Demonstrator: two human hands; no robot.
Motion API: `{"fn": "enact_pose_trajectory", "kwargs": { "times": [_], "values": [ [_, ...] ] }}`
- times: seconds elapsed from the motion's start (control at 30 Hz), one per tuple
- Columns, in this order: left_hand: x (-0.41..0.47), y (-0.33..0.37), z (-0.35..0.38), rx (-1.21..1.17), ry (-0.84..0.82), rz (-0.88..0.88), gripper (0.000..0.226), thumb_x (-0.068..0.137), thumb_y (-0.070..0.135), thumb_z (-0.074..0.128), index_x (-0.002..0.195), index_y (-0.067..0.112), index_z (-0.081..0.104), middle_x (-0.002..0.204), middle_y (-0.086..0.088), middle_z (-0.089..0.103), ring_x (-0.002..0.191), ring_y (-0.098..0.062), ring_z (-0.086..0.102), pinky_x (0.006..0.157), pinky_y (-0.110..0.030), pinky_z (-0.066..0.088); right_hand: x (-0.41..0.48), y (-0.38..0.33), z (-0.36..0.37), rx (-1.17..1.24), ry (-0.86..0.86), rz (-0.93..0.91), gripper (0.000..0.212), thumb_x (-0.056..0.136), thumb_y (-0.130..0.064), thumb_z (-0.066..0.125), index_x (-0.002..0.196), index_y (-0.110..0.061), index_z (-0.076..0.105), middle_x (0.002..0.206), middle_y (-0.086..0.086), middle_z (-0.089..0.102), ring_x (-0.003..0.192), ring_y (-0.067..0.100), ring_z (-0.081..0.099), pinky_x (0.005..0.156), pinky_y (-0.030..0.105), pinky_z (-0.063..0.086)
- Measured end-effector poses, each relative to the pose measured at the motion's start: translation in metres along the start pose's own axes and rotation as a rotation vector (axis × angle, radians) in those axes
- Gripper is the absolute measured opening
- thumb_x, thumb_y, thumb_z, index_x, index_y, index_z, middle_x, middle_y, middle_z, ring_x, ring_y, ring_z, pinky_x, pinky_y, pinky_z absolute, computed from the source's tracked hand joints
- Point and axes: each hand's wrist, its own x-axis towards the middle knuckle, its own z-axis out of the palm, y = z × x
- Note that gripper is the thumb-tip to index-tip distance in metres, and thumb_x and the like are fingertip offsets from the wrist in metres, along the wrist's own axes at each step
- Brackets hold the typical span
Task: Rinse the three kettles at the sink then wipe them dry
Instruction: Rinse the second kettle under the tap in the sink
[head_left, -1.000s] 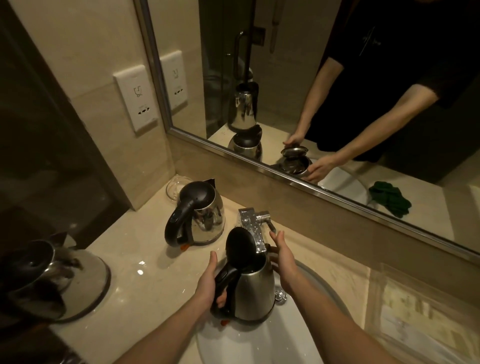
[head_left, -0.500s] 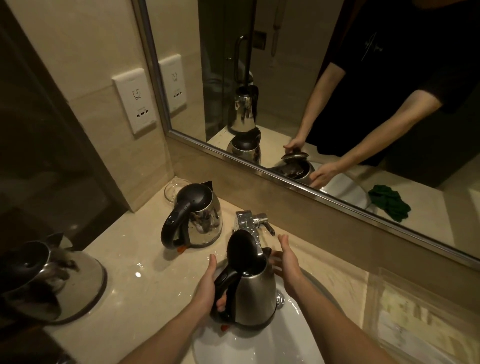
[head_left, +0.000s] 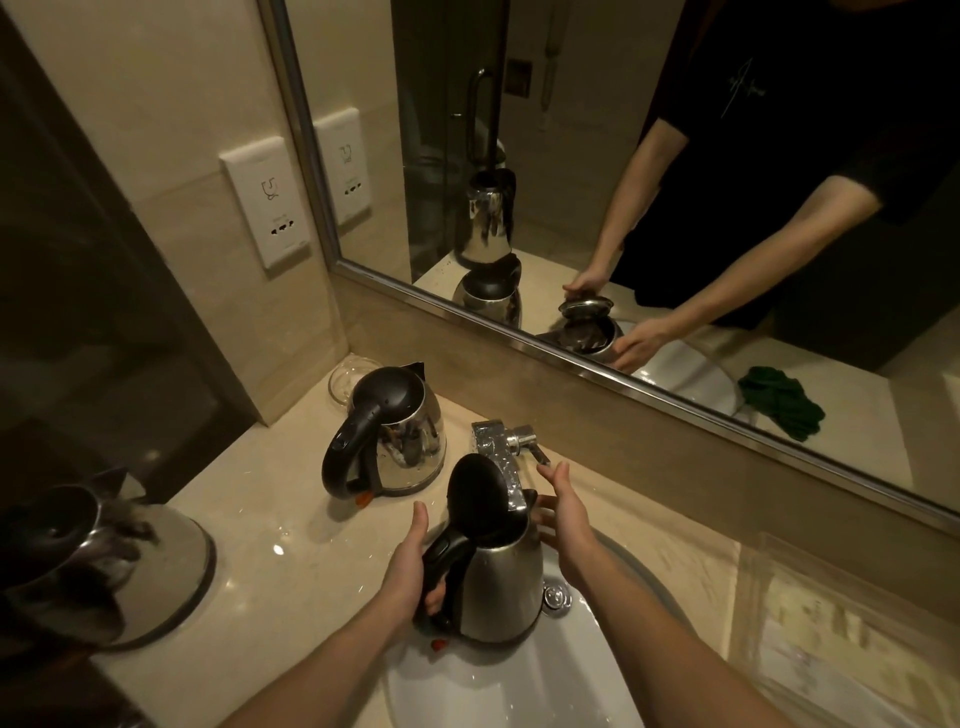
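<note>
A steel kettle (head_left: 501, 587) with its black lid flipped up stands over the white sink (head_left: 519, 686), under the chrome tap (head_left: 498, 452). My left hand (head_left: 410, 566) grips its black handle. My right hand (head_left: 563, 512) is open, its fingers straight beside the kettle's rim, below the tap's lever. A second steel kettle (head_left: 392, 434) with a closed black lid stands on the counter behind and to the left. A third kettle (head_left: 98, 556) sits at the far left edge, blurred.
A mirror (head_left: 623, 182) runs along the back wall and shows a green cloth (head_left: 782, 397) lying on the counter to the right of the sink. A glass dish (head_left: 348, 376) sits in the corner. A wall socket (head_left: 265, 202) is at the left. A clear tray (head_left: 831, 639) is at the right.
My right hand has drawn slightly away from the kettle's rim toward the tap lever. The kettle and my left hand have stayed put.
</note>
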Motion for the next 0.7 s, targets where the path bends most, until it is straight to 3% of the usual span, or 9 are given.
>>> {"fn": "enact_pose_trajectory", "kwargs": {
  "times": [0.27, 0.37, 0.43, 0.53, 0.63, 0.7],
  "values": [
    [-0.0023, 0.0067, -0.0010, 0.023, 0.000, 0.001, 0.083, 0.086, 0.078, 0.028, 0.049, 0.013, 0.062, 0.043, -0.007, 0.041, 0.032, -0.018, 0.037, 0.041, -0.024, 0.030, 0.0026, 0.0011, 0.0031, 0.059, 0.004, 0.007, 0.055, 0.099, -0.056, 0.025, 0.139, -0.025, 0.048, 0.088, 0.006, 0.051, 0.066, 0.014, 0.047, 0.085, 0.043, 0.047],
    [-0.0007, 0.0069, -0.0006, 0.025, 0.002, 0.001, 0.082, 0.083, 0.079, 0.029, 0.047, 0.013, 0.062, 0.043, -0.007, 0.042, 0.032, -0.018, 0.037, 0.041, -0.024, 0.031, 0.0030, 0.0006, 0.0021, 0.049, 0.004, 0.002, 0.054, 0.099, -0.056, 0.025, 0.138, -0.027, 0.048, 0.085, 0.005, 0.051, 0.065, 0.014, 0.048, 0.069, 0.032, 0.044],
    [-0.0008, 0.0073, -0.0006, 0.025, -0.008, 0.014, 0.081, 0.084, 0.079, 0.029, 0.045, 0.014, 0.059, 0.042, -0.007, 0.042, 0.032, -0.017, 0.038, 0.041, -0.025, 0.032, 0.0025, -0.0002, 0.0024, 0.049, -0.002, -0.005, 0.053, 0.099, -0.057, 0.025, 0.136, -0.028, 0.049, 0.086, 0.006, 0.053, 0.068, 0.015, 0.049, 0.066, 0.029, 0.041],
    [-0.0013, 0.0075, -0.0001, 0.032, -0.008, 0.024, 0.082, 0.090, 0.074, 0.026, 0.046, 0.013, 0.059, 0.042, -0.006, 0.042, 0.032, -0.017, 0.038, 0.040, -0.023, 0.032, 0.0044, 0.0009, 0.0032, 0.056, -0.010, -0.011, 0.054, 0.098, -0.058, 0.024, 0.135, -0.028, 0.050, 0.090, 0.007, 0.053, 0.071, 0.016, 0.049, 0.074, 0.032, 0.041],
    [0.0015, 0.0048, -0.0017, 0.037, 0.003, 0.010, 0.079, 0.081, 0.079, 0.031, 0.053, 0.011, 0.060, 0.044, -0.008, 0.043, 0.033, -0.018, 0.039, 0.040, -0.024, 0.032, 0.0059, 0.0025, 0.0024, 0.051, 0.001, -0.008, 0.053, 0.098, -0.059, 0.023, 0.134, -0.030, 0.049, 0.091, 0.008, 0.054, 0.071, 0.016, 0.052, 0.077, 0.034, 0.043],
    [0.0047, 0.0023, -0.0026, 0.047, -0.001, 0.003, 0.078, 0.077, 0.081, 0.034, 0.065, 0.010, 0.064, 0.046, -0.009, 0.042, 0.033, -0.018, 0.038, 0.039, -0.024, 0.032, 0.0083, 0.0048, 0.0023, 0.036, 0.000, -0.013, 0.057, 0.096, -0.062, 0.023, 0.135, -0.031, 0.050, 0.102, 0.012, 0.057, 0.086, 0.022, 0.057, 0.091, 0.039, 0.043]
  ]
}}
